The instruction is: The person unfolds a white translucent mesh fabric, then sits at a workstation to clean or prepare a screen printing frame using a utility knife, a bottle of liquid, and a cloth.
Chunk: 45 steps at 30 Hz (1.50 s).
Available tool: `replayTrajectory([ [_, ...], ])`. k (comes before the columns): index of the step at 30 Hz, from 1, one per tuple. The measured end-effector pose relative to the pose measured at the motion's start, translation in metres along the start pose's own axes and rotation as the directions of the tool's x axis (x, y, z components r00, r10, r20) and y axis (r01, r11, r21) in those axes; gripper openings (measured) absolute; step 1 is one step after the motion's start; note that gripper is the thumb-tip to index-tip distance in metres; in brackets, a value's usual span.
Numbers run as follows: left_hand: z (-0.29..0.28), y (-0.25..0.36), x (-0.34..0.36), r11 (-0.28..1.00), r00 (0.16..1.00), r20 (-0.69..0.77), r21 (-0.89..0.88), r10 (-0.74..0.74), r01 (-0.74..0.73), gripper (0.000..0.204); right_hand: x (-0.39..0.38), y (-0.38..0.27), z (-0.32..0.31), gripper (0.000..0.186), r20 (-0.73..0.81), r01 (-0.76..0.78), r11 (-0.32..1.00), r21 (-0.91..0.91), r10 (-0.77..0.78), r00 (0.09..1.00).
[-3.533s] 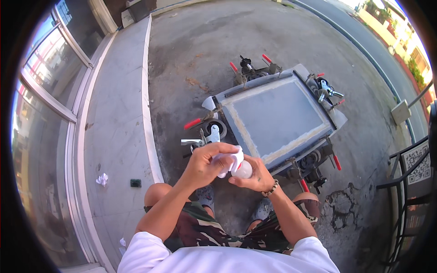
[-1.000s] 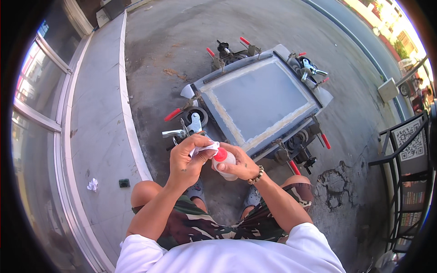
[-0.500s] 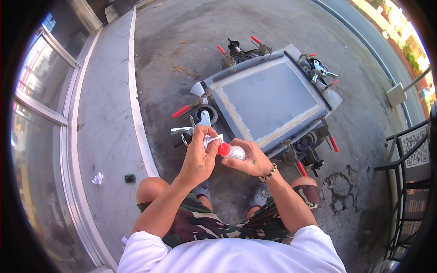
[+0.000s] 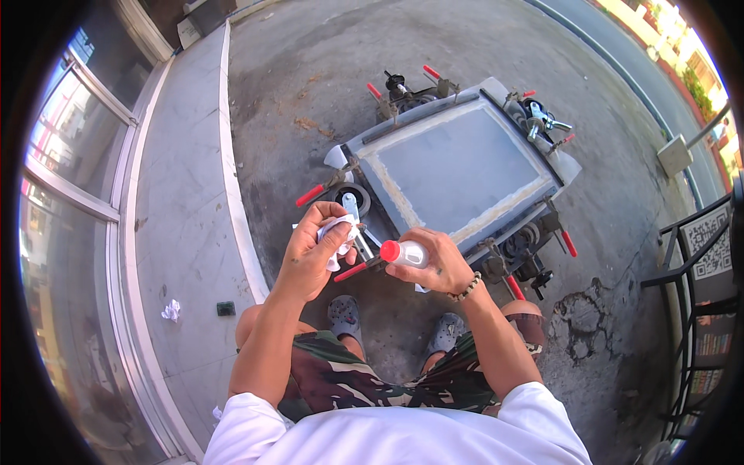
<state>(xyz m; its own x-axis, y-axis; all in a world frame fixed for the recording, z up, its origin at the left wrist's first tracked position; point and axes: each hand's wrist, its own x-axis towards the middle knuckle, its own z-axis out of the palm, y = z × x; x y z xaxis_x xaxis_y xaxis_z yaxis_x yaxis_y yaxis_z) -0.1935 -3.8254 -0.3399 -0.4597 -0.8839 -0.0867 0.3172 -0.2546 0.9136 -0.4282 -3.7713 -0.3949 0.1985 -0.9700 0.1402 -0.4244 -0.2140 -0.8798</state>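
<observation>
My left hand [image 4: 308, 252] pinches a crumpled white tissue [image 4: 338, 235] between thumb and fingers. Wrapped in my right hand [image 4: 440, 267] is a small clear bottle [image 4: 411, 254] with a red cap, tilted so the cap points left toward the tissue. A gap separates bottle and tissue. Beyond my hands, low over the ground, lies a framed grey panel [image 4: 465, 170] with a rough pale border. Red-handled clamps [image 4: 310, 194] and wheel-like parts are set around its edges. One red handle shows just below and between my hands.
On the pale tiled ledge [image 4: 190, 194] at left lie a crumpled white paper [image 4: 171, 310] and a small dark green block [image 4: 225, 308]. Glass doors [image 4: 77, 194] line the far left. A black metal rack [image 4: 686, 310] stands at right on the concrete floor [image 4: 287, 70].
My hands have drawn apart. The left hand moved left with the tissue, away from the red cap, and the right hand shifted slightly right with the bottle.
</observation>
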Motion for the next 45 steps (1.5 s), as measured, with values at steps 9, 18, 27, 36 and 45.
replayTrajectory([
  [9,-0.062,0.026,0.002,0.964,0.949,-0.231,0.204,0.216,-0.169,0.016,-0.003,-0.004,0.006,0.054,-0.069,0.004,0.997,0.076,0.002,0.998],
  [18,-0.200,0.093,-0.054,0.733,0.627,-0.572,0.680,0.529,0.003,0.037,-0.008,0.025,0.011,0.049,-0.122,0.040,0.984,-0.171,-0.062,0.991],
  [27,-0.449,-0.062,-0.305,-0.076,0.558,-0.733,0.578,0.390,0.813,0.032,-0.014,0.012,0.019,0.048,-0.148,0.049,0.987,-0.153,-0.072,0.986],
  [36,-0.282,0.013,-0.170,0.232,0.671,-0.332,0.943,0.663,0.237,0.045,-0.015,-0.006,0.032,0.053,0.038,-0.090,0.981,0.171,0.085,0.996],
  [45,0.030,-0.030,-0.044,0.595,0.970,0.061,0.798,-0.234,0.093,0.084,-0.016,0.000,0.052,0.051,-0.089,-0.033,0.812,0.583,0.104,0.991],
])
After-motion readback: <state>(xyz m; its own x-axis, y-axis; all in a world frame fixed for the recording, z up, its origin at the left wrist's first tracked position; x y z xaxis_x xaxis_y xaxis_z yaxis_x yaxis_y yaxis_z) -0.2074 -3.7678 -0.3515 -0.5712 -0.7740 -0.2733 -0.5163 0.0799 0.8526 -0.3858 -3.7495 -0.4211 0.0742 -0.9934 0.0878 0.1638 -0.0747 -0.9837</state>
